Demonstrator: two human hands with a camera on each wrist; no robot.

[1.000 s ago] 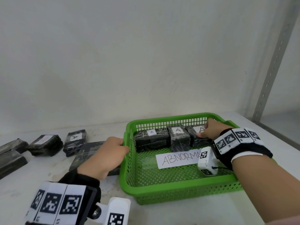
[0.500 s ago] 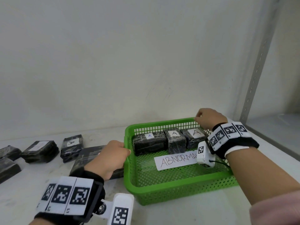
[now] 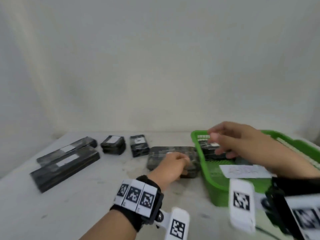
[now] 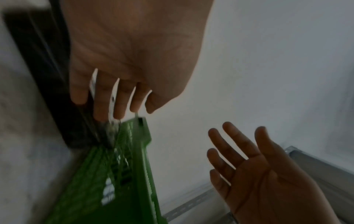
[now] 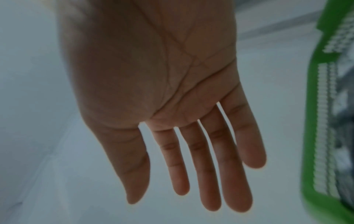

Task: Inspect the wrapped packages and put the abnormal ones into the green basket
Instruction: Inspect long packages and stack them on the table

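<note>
White tabletop [image 3: 72, 205], scuffed; plain wall [image 3: 155, 66] behind.

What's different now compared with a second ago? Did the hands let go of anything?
The right hand has lifted off the packages at the back of the green basket and now hovers over it, fingers straight and empty. The left hand has left the basket's rim and rests on the large flat package beside it. The head camera has swung left. The smaller packages on the table lie as before.
</note>
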